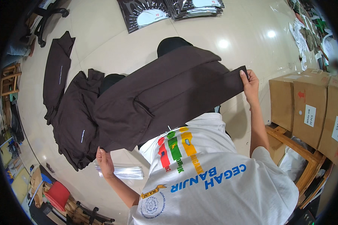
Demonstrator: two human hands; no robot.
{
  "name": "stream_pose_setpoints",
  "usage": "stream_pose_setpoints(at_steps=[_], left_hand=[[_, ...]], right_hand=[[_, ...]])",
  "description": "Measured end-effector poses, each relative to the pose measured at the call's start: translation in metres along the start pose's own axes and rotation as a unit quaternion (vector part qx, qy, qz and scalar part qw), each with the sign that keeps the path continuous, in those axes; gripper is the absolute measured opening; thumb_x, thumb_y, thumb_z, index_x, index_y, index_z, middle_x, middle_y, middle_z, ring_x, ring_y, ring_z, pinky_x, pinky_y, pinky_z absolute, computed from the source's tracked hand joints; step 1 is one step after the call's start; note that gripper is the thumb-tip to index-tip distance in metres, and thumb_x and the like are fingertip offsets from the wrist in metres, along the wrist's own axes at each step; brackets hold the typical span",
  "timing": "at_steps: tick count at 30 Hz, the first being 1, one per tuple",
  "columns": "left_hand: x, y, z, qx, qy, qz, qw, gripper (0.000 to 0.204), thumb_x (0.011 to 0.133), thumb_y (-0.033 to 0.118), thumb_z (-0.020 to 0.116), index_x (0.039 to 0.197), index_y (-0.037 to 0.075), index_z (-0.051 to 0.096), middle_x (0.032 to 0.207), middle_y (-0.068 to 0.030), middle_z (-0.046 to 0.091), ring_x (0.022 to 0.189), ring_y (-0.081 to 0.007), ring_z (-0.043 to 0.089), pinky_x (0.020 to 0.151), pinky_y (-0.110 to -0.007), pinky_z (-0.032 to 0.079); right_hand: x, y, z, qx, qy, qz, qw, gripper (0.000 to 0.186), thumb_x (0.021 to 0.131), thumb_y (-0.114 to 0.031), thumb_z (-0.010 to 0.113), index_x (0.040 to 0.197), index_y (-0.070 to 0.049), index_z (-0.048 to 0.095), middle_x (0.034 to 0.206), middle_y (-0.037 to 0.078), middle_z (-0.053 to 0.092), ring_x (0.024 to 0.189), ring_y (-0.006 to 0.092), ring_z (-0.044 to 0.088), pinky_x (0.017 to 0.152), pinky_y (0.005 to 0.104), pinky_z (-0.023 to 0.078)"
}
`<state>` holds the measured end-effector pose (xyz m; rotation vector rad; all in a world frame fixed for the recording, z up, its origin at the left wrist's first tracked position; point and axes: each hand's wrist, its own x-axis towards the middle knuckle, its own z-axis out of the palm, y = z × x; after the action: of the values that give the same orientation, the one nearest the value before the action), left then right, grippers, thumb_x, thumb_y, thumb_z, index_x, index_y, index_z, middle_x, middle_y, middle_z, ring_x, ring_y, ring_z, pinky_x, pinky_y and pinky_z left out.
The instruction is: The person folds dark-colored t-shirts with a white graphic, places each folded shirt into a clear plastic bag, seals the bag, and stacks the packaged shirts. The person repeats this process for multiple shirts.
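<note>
A dark brown cloth garment (169, 90) is stretched across my lap, folded lengthwise, its exact kind unclear. My left hand (105, 161) pinches its lower left corner. My right hand (250, 83) grips the far right end, thumb on top of the cloth. Creases and a bunched fold show near the garment's middle. Beside it on the left lies a heap of similar dark brown clothing (77, 116) bearing a small white printed strip. Another dark brown piece (57, 71) with a white strip extends from that heap toward the far left.
Clear plastic bags (127, 172) lie on the tiled floor by my left forearm. Flat black printed packages (193, 9) are stacked ahead. Cardboard boxes (311, 105) stand at the right on a wooden frame (304, 161). A wheeled chair base (45, 18) is at the far left.
</note>
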<state>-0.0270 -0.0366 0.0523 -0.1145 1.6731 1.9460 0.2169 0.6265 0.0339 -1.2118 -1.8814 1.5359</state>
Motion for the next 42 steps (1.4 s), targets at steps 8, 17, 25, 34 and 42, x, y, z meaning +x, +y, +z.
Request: stream_pose_setpoints(at_steps=[8, 17, 25, 34, 42], left_hand=[[0.004, 0.022, 0.002, 0.085, -0.015, -0.056, 0.995, 0.042, 0.113, 0.027, 0.052, 0.141, -0.003, 0.059, 0.139, -0.0086, 0.066, 0.125, -0.0145, 0.059, 0.112, -0.031, 0.040], [0.028, -0.006, -0.003, 0.403, -0.042, -0.146, 0.903, 0.042, 0.112, 0.035, 0.054, 0.124, -0.003, 0.066, 0.117, -0.0058, 0.069, 0.118, -0.0138, 0.058, 0.107, -0.030, 0.040], [0.162, 0.011, 0.069, 0.349, 0.208, 0.023, 0.913, 0.053, 0.112, 0.040, 0.054, 0.140, -0.004, 0.057, 0.137, -0.0139, 0.063, 0.127, -0.0231, 0.057, 0.112, -0.034, 0.040], [0.217, -0.009, 0.026, 0.065, 0.169, 0.007, 0.984, 0.026, 0.109, 0.018, 0.061, 0.128, 0.002, 0.067, 0.120, -0.0054, 0.071, 0.108, -0.0159, 0.065, 0.101, -0.029, 0.049], [0.204, 0.004, 0.088, 0.563, 0.236, 0.219, 0.761, 0.033, 0.106, 0.023, 0.063, 0.125, -0.004, 0.065, 0.122, -0.0203, 0.067, 0.112, -0.0349, 0.062, 0.101, -0.043, 0.047]], right_hand=[[0.002, -0.031, -0.006, -0.003, -0.005, -0.016, 1.000, 0.014, 0.102, -0.014, 0.072, 0.102, 0.000, 0.068, 0.086, 0.002, 0.073, 0.073, 0.0054, 0.063, 0.064, 0.0214, 0.050], [-0.004, 0.021, 0.024, -0.374, -0.033, -0.053, 0.925, 0.024, 0.092, -0.010, 0.077, 0.114, -0.005, 0.070, 0.079, 0.012, 0.066, 0.070, 0.0279, 0.066, 0.069, 0.0365, 0.055], [0.011, -0.056, 0.123, -0.249, -0.139, -0.330, 0.900, 0.021, 0.093, -0.007, 0.073, 0.113, -0.005, 0.072, 0.105, 0.008, 0.069, 0.097, 0.0285, 0.067, 0.081, 0.0402, 0.053], [0.027, -0.061, 0.120, -0.321, -0.166, -0.430, 0.827, 0.022, 0.089, -0.003, 0.075, 0.110, -0.008, 0.073, 0.104, 0.007, 0.069, 0.098, 0.0264, 0.066, 0.091, 0.0397, 0.049], [0.008, -0.029, 0.092, -0.233, -0.061, -0.216, 0.946, 0.013, 0.095, -0.015, 0.071, 0.101, -0.003, 0.074, 0.085, 0.010, 0.069, 0.082, 0.0276, 0.067, 0.078, 0.0438, 0.052]])
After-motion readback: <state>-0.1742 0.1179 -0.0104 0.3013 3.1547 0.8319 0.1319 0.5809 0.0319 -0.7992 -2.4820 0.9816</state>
